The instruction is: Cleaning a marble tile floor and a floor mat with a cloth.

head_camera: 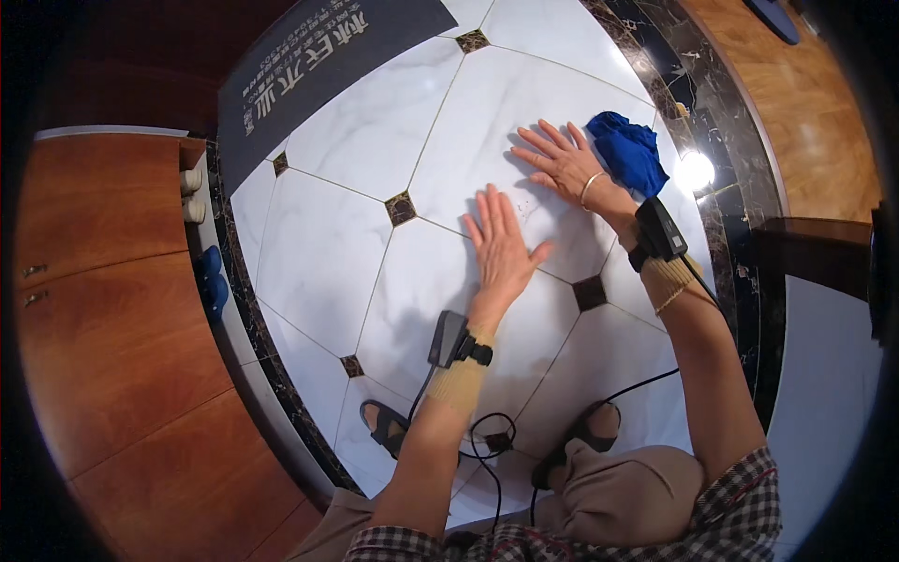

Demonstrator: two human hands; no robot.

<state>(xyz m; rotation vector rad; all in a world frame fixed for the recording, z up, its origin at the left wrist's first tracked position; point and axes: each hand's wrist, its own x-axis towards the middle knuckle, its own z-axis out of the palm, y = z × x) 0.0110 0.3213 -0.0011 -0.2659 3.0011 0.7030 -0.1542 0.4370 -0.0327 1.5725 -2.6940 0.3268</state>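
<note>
My left hand (503,246) is held palm down over the white marble-look floor tiles (330,232), its fingers pointing away from me and the thumb spread. To its right and farther out, my right hand (566,163) is also palm down with fingers apart. Neither holds anything; whether the palms touch the tiles cannot be told. A crumpled blue cloth (628,151) lies on the floor just right of my right hand. Between the hands, a few tiny dark specks (524,205) show on a tile. Each wrist wears a strapped black device with a cable.
A dark doormat (246,154) bearing writing lies at the far left. Along the left stands a wooden cabinet (112,337), with blue shoes (212,281) and pale shoes (192,197) under it. A dark marble border (727,232) runs along the right. A looped black cable (484,456) lies between my sandalled feet.
</note>
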